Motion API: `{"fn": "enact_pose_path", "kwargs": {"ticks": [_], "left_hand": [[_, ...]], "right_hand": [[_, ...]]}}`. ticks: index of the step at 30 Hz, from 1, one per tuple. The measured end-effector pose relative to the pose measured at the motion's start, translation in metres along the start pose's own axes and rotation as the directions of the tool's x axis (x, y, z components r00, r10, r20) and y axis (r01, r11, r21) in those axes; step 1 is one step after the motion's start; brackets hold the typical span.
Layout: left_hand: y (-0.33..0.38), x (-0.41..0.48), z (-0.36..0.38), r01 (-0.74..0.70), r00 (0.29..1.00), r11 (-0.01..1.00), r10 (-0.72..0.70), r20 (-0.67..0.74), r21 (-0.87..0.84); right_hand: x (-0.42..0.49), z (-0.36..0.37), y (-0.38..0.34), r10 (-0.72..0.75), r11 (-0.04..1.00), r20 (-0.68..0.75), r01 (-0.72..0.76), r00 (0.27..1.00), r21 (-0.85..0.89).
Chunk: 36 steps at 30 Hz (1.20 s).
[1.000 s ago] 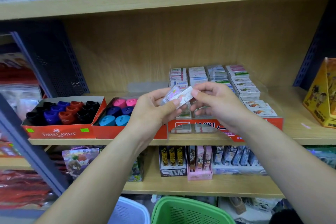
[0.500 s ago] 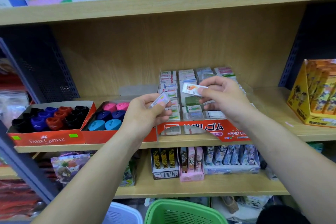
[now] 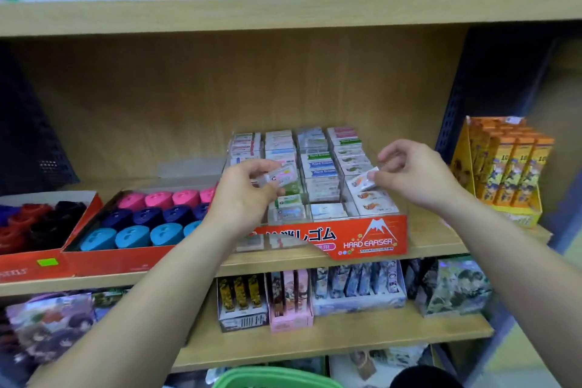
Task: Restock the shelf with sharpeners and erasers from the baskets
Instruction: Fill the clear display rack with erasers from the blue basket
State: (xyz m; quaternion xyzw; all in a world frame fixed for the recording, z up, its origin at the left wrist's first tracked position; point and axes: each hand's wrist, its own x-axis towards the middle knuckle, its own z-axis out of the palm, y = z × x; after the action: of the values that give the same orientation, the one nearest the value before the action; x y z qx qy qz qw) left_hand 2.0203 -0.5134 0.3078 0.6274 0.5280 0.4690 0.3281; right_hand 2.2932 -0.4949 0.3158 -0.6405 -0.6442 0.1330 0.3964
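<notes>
Now split: the 2 erasers held together 1 s ago have been separated. The orange-print eraser (image 3: 365,181) is pinched by the right hand (image 3: 412,173) and has been brought down onto the matching rightmost stack in the eraser box (image 3: 362,239); release not yet made. The second eraser (image 3: 282,175) is gripped by the left hand (image 3: 245,195) over the box's left columns, so it is judged next. 4 columns are seen, mostly full. Beside it, the sharpener tray (image 3: 126,258) is filled with pink, navy and blue sharpeners (image 3: 132,238). The green basket (image 3: 274,379) is partly seen below; contents hidden.
</notes>
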Motion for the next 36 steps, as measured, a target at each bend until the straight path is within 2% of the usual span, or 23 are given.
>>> {"fn": "enact_pose_path", "kwargs": {"ticks": [2, 9, 12, 14, 17, 19, 21, 23, 25, 27, 29, 32, 34, 36], "left_hand": [[-0.003, -0.001, -0.001, 0.020, 1.000, 0.999, -0.020, -0.005, -0.035], [-0.006, -0.004, -0.010, 0.111, 0.992, 0.961, -0.124, -0.034, -0.254], [-0.004, -0.007, -0.013, 0.095, 0.993, 0.963, -0.110, -0.049, -0.252], [-0.002, -0.009, -0.015, 0.075, 0.994, 0.973, -0.089, -0.059, -0.219], [-0.001, -0.012, -0.017, 0.049, 0.995, 0.978, -0.065, -0.077, -0.201], [-0.002, -0.013, -0.018, 0.052, 0.995, 0.976, -0.069, -0.072, -0.209], [-0.002, -0.014, -0.017, 0.057, 0.995, 0.976, -0.073, -0.065, -0.211], [-0.003, -0.014, -0.016, 0.066, 0.994, 0.975, -0.082, -0.067, -0.213], [-0.004, -0.014, -0.017, 0.064, 0.995, 0.978, -0.078, -0.066, -0.198], [-0.006, -0.013, -0.023, 0.034, 0.997, 0.991, -0.042, -0.065, -0.126], [-0.009, -0.013, -0.032, -0.041, 0.996, 0.994, 0.049, -0.079, 0.099], [-0.016, -0.015, -0.043, -0.095, 0.985, 0.895, 0.149, -0.092, 0.435], [-0.024, -0.016, -0.045, -0.124, 0.980, 0.831, 0.189, -0.064, 0.542], [-0.032, -0.017, -0.044, -0.152, 0.977, 0.816, 0.208, -0.040, 0.557]], "right_hand": [[0.000, 0.006, 0.002, -0.001, 0.999, -0.003, 0.001, 1.000, -0.040], [-0.005, 0.020, 0.003, -0.044, 0.989, -0.151, 0.022, 0.988, -0.145], [-0.006, 0.025, 0.005, -0.064, 0.974, -0.209, 0.015, 0.976, -0.227], [-0.007, 0.028, 0.006, -0.048, 0.971, -0.197, 0.000, 0.979, -0.240], [-0.013, 0.032, -0.005, -0.144, 0.960, -0.206, 0.086, 0.968, -0.268], [-0.019, 0.037, -0.023, -0.230, 0.966, -0.159, 0.206, 0.960, -0.156], [-0.025, 0.047, -0.046, -0.259, 0.960, -0.001, 0.258, 0.966, 0.106], [-0.028, 0.060, -0.064, -0.279, 0.922, 0.188, 0.208, 0.942, 0.326], [-0.027, 0.071, -0.072, -0.293, 0.898, 0.258, 0.172, 0.921, 0.405], [-0.024, 0.076, -0.075, -0.270, 0.895, 0.242, 0.151, 0.932, 0.419], [-0.020, 0.078, -0.074, -0.244, 0.901, 0.225, 0.135, 0.943, 0.412], [-0.014, 0.078, -0.067, -0.229, 0.941, 0.285, 0.137, 0.931, 0.309], [-0.015, 0.079, -0.064, -0.239, 0.957, 0.372, 0.153, 0.897, 0.246], [-0.015, 0.080, -0.061, -0.242, 0.965, 0.412, 0.175, 0.878, 0.195]]}}
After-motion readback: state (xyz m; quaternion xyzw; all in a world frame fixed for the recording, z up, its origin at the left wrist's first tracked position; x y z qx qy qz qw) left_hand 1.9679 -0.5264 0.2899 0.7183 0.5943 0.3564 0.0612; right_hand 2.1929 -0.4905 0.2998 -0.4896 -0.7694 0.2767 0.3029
